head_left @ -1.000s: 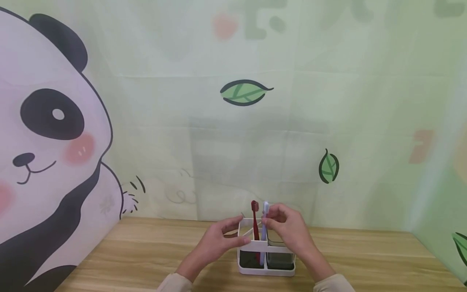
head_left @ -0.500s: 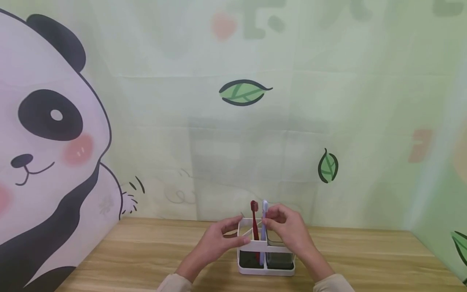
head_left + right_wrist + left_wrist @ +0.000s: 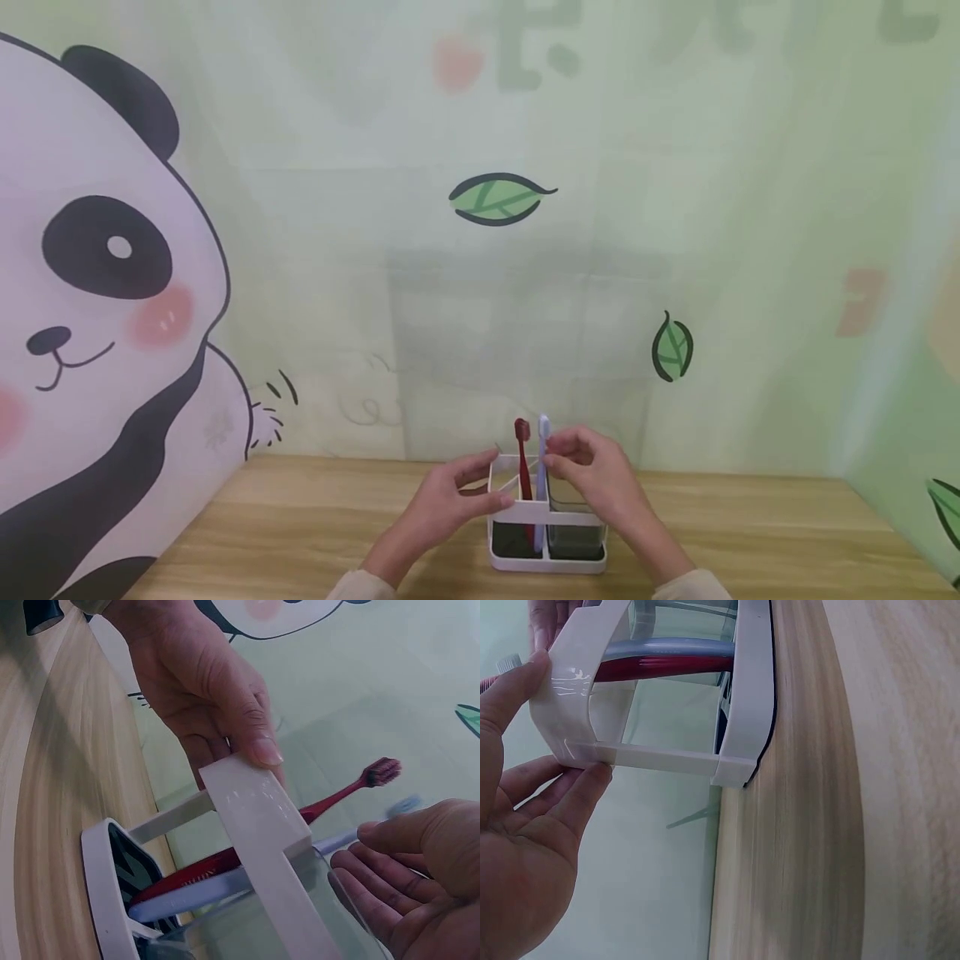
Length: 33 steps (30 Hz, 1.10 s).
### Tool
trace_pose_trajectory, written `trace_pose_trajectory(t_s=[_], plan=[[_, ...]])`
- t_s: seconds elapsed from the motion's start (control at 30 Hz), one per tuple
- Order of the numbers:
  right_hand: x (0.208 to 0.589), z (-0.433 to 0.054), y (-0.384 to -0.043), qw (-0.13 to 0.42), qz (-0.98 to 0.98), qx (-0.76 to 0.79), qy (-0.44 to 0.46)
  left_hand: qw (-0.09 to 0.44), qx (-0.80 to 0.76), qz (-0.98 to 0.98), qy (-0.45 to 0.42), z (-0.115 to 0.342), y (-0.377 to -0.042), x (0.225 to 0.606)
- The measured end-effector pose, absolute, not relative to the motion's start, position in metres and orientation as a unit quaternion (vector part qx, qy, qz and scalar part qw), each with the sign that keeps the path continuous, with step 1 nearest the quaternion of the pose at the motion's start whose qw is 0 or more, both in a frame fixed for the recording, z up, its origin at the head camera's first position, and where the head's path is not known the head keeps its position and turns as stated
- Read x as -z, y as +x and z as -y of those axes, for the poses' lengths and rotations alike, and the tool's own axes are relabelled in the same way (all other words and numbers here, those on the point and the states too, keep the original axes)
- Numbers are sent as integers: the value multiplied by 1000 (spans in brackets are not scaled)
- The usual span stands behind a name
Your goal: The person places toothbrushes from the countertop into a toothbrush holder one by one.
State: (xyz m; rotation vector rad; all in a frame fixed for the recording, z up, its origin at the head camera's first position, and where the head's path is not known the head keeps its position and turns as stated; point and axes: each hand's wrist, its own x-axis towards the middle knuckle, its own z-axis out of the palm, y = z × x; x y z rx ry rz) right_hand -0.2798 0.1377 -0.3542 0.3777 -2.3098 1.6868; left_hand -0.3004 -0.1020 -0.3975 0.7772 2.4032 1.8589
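A white toothbrush holder (image 3: 546, 565) stands upright on the table with a red toothbrush (image 3: 523, 467) and a pale blue toothbrush (image 3: 542, 479) in its left part. My left hand (image 3: 447, 500) grips the holder's upper rim at the left, thumb on the front and fingers at the side. In the right wrist view the left thumb (image 3: 259, 739) presses the white rim. My right hand (image 3: 596, 475) is beside the upper shaft of the pale blue toothbrush, thumb and fingers slightly parted. Whether it still touches the shaft is hard to tell.
A clear cup (image 3: 576, 533) sits in the holder's right part. The wooden table (image 3: 300, 533) meets a pale green backdrop (image 3: 337, 250) printed with a panda and leaves, close behind the holder.
My right thumb and fingers have eased slightly right, off the pale blue toothbrush's shaft. The left hand keeps its grip on the holder. The head view has tilted a little upward.
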Motion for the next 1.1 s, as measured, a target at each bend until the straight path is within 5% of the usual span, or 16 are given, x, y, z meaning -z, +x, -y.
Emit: trace_pose_trajectory(t_s=[1.1], plan=[[364,-243,-266,113,850,-507,82,-1,-581,-777,242,103,-302,399]])
